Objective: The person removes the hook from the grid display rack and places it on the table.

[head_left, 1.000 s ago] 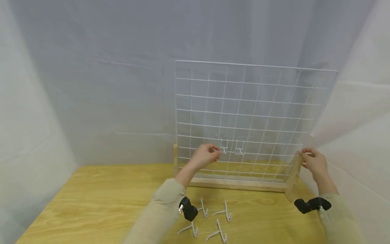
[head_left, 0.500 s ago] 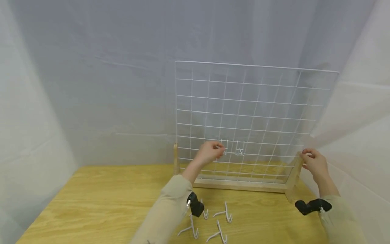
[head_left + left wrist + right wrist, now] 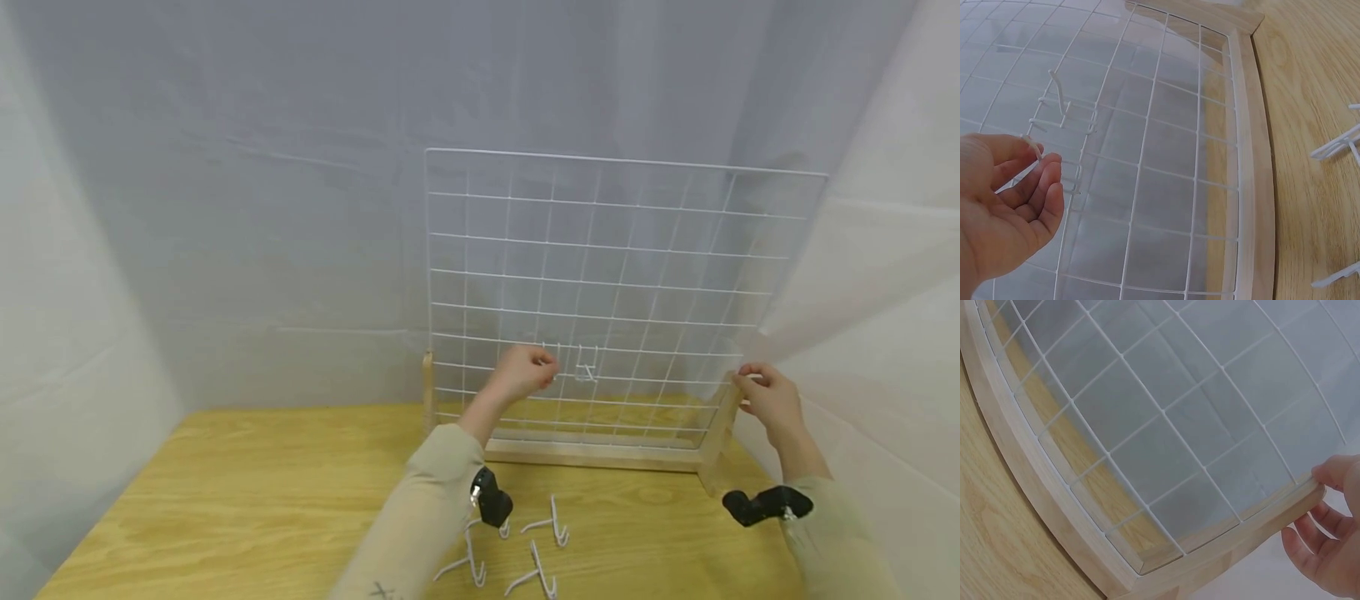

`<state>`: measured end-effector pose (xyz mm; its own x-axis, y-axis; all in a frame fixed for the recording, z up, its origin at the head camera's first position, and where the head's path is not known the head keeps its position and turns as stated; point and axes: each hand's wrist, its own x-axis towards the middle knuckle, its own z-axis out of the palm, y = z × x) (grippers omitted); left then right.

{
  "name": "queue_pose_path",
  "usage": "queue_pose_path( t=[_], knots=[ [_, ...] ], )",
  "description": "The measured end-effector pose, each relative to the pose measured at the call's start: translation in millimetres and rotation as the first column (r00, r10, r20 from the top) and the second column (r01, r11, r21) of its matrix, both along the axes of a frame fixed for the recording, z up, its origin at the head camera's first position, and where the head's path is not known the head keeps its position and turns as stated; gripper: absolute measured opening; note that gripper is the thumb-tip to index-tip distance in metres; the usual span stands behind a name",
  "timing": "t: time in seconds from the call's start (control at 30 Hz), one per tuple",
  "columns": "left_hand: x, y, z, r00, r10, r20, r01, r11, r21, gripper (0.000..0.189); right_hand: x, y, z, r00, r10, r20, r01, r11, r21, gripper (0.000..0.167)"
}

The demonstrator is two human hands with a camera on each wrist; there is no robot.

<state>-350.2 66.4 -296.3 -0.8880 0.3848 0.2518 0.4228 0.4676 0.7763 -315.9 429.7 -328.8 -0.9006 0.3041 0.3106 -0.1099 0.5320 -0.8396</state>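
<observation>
A white wire grid panel (image 3: 627, 160) stands upright in a wooden stand (image 3: 600, 457). My left hand (image 3: 521, 372) is at the lower middle of the grid, where thumb and fingertips pinch the prong of a white wire hook (image 3: 1034, 147) that sits against the wires. Most of that hook is behind the fingers in the head view. Beside it, a second white hook (image 3: 587, 372) hangs on the grid, its prong sticking out. At the stand's right end, my right hand (image 3: 772, 398) grips the top of the wooden side post (image 3: 1291, 509) between thumb and fingers.
Several loose white hooks (image 3: 556, 525) lie on the wood-grained table (image 3: 285, 492) in front of the stand, one partly covered by the left wrist camera (image 3: 491, 498). Pale sheeting (image 3: 300, 208) hangs behind and at both sides.
My left hand has shifted slightly right along the grid onto the hook there, hiding it more. The right hand keeps its hold on the post.
</observation>
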Motion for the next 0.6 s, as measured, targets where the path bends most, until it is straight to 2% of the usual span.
queue_pose_path(
  t=[0.33,0.6],
  knots=[
    [-1.8,2.6,1.1,0.999,0.022,0.048,-0.023,1.000,0.012,0.016,-0.1,-0.9,0.6,1.000,0.005,0.004,-0.005,1.000,-0.005,0.026],
    [-2.6,6.5,1.9,0.987,0.043,0.155,-0.057,0.995,0.087,0.015,1.0,-4.7,1.6,1.000,0.010,0.005,-0.010,1.000,-0.028,0.023]
  ],
)
